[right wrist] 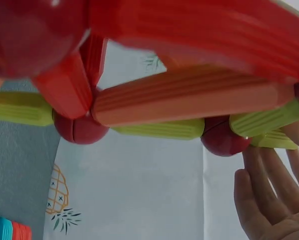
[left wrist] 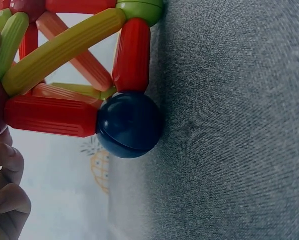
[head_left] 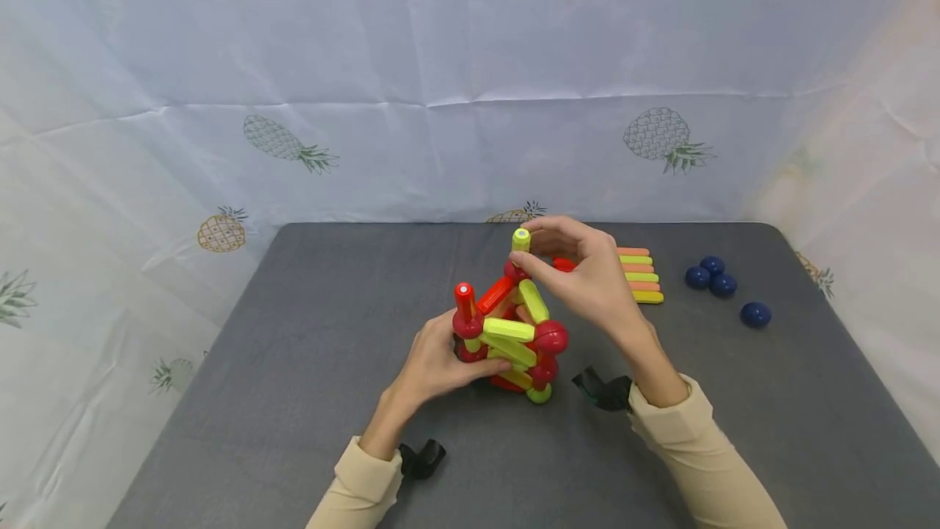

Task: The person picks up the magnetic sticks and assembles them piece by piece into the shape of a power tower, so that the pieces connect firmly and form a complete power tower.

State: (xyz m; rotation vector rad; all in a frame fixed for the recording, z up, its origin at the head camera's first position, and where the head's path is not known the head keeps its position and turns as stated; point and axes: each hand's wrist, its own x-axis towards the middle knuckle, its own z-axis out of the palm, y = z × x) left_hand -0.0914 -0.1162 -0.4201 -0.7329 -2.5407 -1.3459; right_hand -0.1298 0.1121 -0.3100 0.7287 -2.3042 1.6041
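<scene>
A multi-level frame of magnetic rods and balls [head_left: 510, 330] stands mid-table, built from red, yellow-green and orange rods with mostly dark red balls. My left hand [head_left: 436, 362] grips its left side, thumb across the front rods. At the far top corner, my right hand [head_left: 583, 268] pinches an upright yellow-green rod [head_left: 521, 240] between thumb and fingers, right above a dark red ball [head_left: 516, 271]. A red rod [head_left: 465, 300] sticks up from the left corner. Low in the left wrist view, a dark blue ball [left wrist: 129, 125] and a green ball [left wrist: 142, 9] form base corners.
Right of the frame lies a row of orange and yellow-green rods [head_left: 642, 277], partly hidden by my right hand. Several loose dark blue balls [head_left: 723, 285] sit farther right. A white pineapple-print cloth [head_left: 470, 162] hangs behind the dark grey table [head_left: 294, 398].
</scene>
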